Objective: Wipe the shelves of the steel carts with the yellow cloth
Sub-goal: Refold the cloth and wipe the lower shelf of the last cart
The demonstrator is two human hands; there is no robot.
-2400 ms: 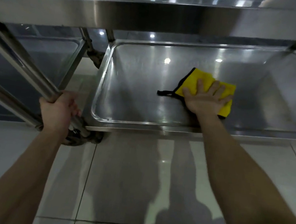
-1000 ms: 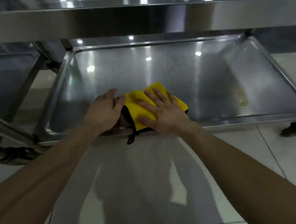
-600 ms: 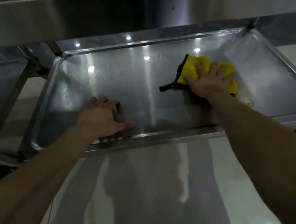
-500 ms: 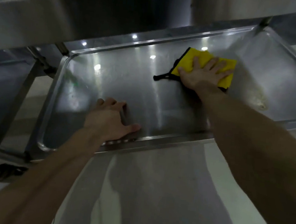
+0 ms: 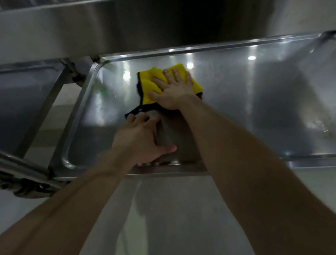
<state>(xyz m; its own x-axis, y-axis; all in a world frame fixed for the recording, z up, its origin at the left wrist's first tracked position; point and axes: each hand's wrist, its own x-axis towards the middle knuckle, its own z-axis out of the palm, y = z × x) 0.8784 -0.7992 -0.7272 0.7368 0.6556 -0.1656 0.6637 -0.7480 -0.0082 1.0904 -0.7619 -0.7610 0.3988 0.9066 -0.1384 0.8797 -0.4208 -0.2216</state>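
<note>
The cart's bottom steel shelf (image 5: pixel 247 115), a shallow rimmed tray just above the pale tiled floor (image 5: pixel 173 221), bears the yellow cloth (image 5: pixel 149 83) toward its far left and a dull smear (image 5: pixel 318 126) at right

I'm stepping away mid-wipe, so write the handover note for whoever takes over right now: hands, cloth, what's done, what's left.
Right hand: open, flat on the yellow cloth, pressing it onto the bottom shelf near its far left corner.
Left hand: holds nothing, braced on the same shelf just inside the front rim, fingertips close to the cloth's black loop.
Done: wiping is under way on this shelf; how much is covered cannot be told.
Left: a pale smear on the shelf's right part; probably also the upper shelf and the neighbouring cart on the left.
</note>
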